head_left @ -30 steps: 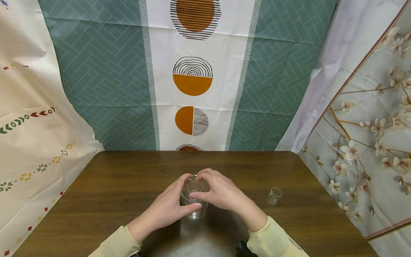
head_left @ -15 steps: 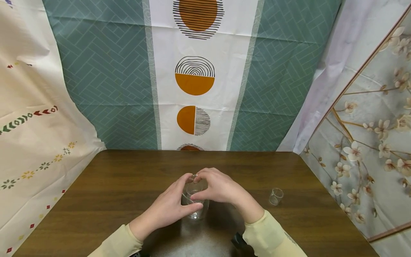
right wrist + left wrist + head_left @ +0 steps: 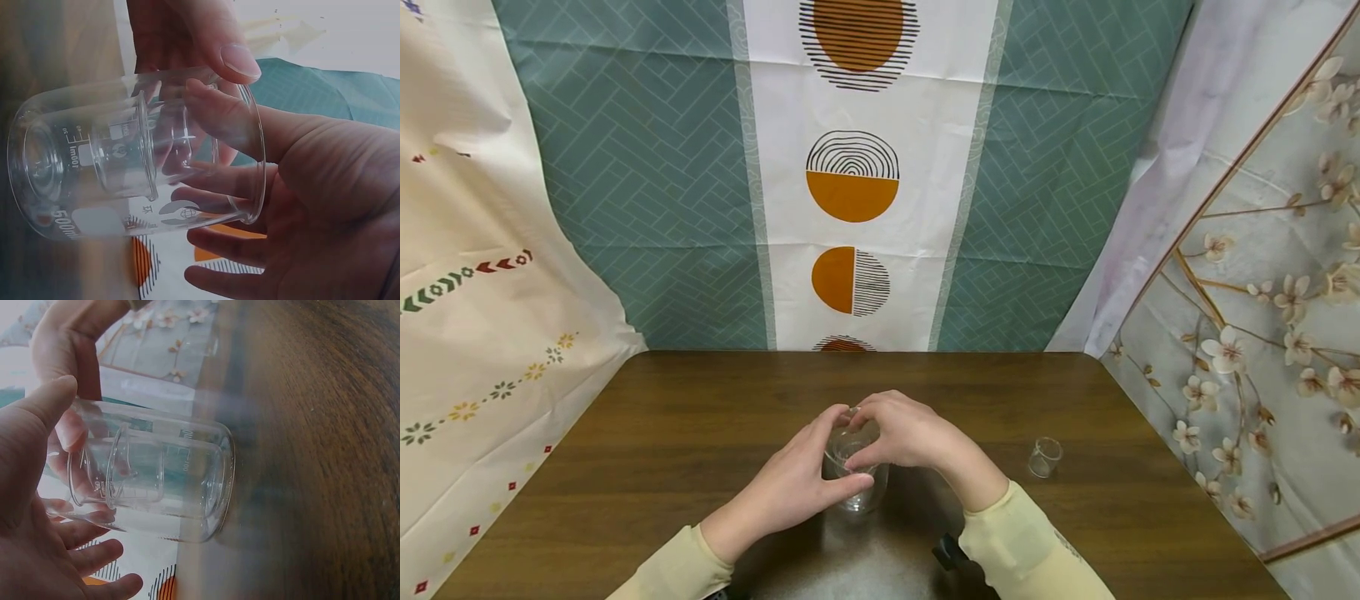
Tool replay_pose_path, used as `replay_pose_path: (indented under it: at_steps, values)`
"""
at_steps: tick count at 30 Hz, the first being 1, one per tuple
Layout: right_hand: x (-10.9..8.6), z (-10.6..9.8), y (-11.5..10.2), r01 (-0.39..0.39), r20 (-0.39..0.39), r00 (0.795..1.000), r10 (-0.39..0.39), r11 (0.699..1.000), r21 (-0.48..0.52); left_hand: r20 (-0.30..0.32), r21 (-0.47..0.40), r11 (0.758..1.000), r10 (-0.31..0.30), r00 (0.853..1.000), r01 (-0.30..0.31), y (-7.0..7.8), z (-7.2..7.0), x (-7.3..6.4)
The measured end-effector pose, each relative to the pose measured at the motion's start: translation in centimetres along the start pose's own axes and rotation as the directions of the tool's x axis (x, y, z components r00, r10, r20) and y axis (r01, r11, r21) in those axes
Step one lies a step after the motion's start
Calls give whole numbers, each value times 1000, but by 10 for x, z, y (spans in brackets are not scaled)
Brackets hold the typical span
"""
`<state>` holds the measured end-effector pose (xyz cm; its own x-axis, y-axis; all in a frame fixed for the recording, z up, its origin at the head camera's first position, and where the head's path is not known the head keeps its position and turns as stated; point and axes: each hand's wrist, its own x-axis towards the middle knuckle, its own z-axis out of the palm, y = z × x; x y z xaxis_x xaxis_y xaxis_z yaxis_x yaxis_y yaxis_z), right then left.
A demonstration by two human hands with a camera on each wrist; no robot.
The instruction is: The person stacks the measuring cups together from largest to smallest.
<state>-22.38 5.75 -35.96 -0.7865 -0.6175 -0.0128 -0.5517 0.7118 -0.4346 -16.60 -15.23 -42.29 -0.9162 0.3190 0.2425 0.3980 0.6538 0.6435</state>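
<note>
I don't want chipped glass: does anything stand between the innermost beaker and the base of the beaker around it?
Nothing visible: beneath the innermost beaker, gripped by the right hand, the middle beaker shows only a gap.

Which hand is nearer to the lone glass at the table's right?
Right. The right hand is at the large beaker, the lone glass off to its right; the left hand is farther, at the beaker's left side.
</note>
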Motion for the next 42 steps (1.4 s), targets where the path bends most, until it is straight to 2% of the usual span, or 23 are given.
replay_pose_path:
  at_steps: [20, 42]
  values:
    - [5, 2, 0, 25, 13, 1000, -24, 997, -67, -3, 7, 1000, -7, 1000, 7, 1, 1, 0]
    - [5, 1, -1, 28, 30, 999, -26, 997, -73, -2, 11, 1000, -17, 1000, 17, 1, 2, -1]
